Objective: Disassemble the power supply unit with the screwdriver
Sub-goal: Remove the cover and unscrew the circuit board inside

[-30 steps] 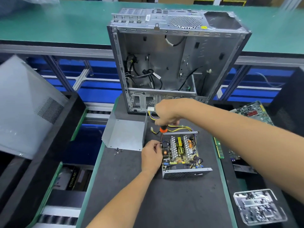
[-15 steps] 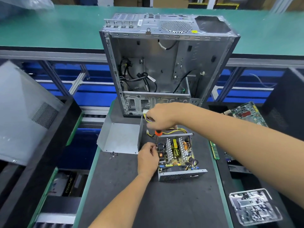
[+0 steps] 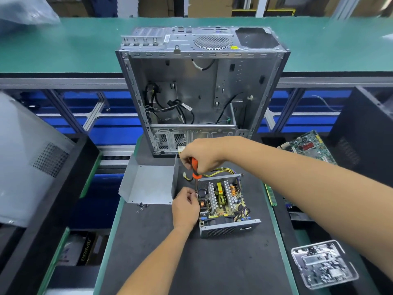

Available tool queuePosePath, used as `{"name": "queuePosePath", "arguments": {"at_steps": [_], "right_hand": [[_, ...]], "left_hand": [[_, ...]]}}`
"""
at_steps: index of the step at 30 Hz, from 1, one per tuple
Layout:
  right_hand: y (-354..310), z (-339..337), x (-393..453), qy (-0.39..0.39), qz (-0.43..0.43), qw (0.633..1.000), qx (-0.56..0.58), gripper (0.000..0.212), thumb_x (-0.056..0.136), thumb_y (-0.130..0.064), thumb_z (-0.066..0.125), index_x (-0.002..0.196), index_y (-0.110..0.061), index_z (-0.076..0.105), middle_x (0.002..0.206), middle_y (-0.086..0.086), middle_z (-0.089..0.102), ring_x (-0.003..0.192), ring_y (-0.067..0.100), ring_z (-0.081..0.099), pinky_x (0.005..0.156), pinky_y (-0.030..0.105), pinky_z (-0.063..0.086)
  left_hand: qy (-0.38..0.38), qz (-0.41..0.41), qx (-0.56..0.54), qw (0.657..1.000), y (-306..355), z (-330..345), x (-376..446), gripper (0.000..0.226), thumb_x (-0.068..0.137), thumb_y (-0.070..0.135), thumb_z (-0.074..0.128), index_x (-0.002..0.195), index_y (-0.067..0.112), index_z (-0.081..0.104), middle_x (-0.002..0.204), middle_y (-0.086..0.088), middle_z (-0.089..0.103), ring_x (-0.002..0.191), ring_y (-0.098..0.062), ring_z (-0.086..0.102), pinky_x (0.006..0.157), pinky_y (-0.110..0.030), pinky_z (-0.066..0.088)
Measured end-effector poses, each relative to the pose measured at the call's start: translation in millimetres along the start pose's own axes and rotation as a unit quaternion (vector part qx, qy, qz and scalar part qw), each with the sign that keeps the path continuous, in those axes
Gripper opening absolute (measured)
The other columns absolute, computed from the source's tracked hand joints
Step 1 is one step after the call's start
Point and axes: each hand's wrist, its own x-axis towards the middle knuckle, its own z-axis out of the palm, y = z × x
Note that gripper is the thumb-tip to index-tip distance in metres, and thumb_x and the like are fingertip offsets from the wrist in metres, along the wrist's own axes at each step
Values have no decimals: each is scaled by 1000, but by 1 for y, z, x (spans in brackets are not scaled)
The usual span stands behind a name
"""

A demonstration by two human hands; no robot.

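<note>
The power supply unit (image 3: pixel 223 206) lies open on the dark mat, its circuit board with heat sinks and yellow parts showing. My right hand (image 3: pixel 200 155) grips the orange-handled screwdriver (image 3: pixel 195 166), held upright with its shaft going down at the unit's far left corner. My left hand (image 3: pixel 185 204) rests against the unit's left side, fingertips pinching at the screwdriver's tip by the board. The removed grey cover (image 3: pixel 148 184) lies just left of the unit.
An empty computer case (image 3: pixel 200 92) stands behind the unit. Several loose screws (image 3: pixel 141 206) lie by the cover. A clear tray of small parts (image 3: pixel 323 264) sits at the right front, a green circuit board (image 3: pixel 308 146) at the right, black bins on both sides.
The view has shifted a little. My right hand has loosened round the screwdriver, so more of the orange handle shows. My left hand stays at the unit's left side.
</note>
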Motion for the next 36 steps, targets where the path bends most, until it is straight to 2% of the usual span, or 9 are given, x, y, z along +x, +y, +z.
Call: {"name": "queuePosePath", "arguments": {"at_steps": [2,5,12,16,20,23,26,31,36], "right_hand": [[-6,3,2,0,36,998,-59,16,94,-25,53,96,-10,56,80,1,59,69,19,56,63,31,49],[-13,9,10,-16,35,978,-206,15,94,-13,50,102,-6,61,93,9,64,69,20,53,52,31,41],[-3,0,-1,4,-44,999,19,29,76,5,59,102,-8,59,95,0,56,85,18,49,60,19,36],[-5,3,7,36,27,998,-42,28,94,-33,52,91,-7,58,84,6,60,80,25,56,69,34,46],[-5,6,13,47,60,991,-107,34,101,-24,40,71,-9,45,73,6,46,66,25,46,57,32,34],[-1,1,8,6,33,999,-10,6,86,-7,55,92,-8,56,82,-3,53,75,19,48,53,26,36],[-1,-1,2,6,29,998,60,22,81,-8,59,102,-9,57,85,-4,56,79,18,52,60,28,43],[-11,9,14,44,64,992,-103,14,96,-15,46,105,-6,51,87,8,53,65,21,48,51,33,33],[-5,-3,6,-15,4,1000,7,28,81,-1,59,104,-12,49,81,-4,49,75,19,47,60,30,36]], "left_hand": [[8,-18,-2,1000,1,2,1,24,88,13,55,71,28,50,67,6,60,65,-14,56,55,-20,37],[6,-27,4,1000,2,2,0,23,88,13,55,71,28,51,69,5,60,67,-17,57,58,-25,38],[3,-28,14,1000,4,0,0,19,89,13,55,74,25,52,71,6,61,68,-12,56,55,-19,36],[3,-24,21,999,7,-2,-1,22,89,12,54,72,26,50,69,7,58,64,-7,52,52,-12,31],[-8,-23,27,999,6,-2,0,20,89,12,54,74,24,50,69,6,58,64,-9,51,54,-18,34],[-15,-17,32,999,6,-3,0,17,89,12,54,76,22,50,70,5,58,67,-14,53,59,-25,36],[-12,-18,38,999,6,-2,1,16,89,12,53,77,22,50,73,5,59,70,-16,54,62,-26,36],[-16,-17,49,999,5,-2,1,10,90,15,53,87,23,46,75,6,59,70,-16,54,57,-27,34],[-30,-12,58,998,6,-3,3,12,91,14,52,86,24,47,73,12,57,70,-14,53,60,-27,33]]}}
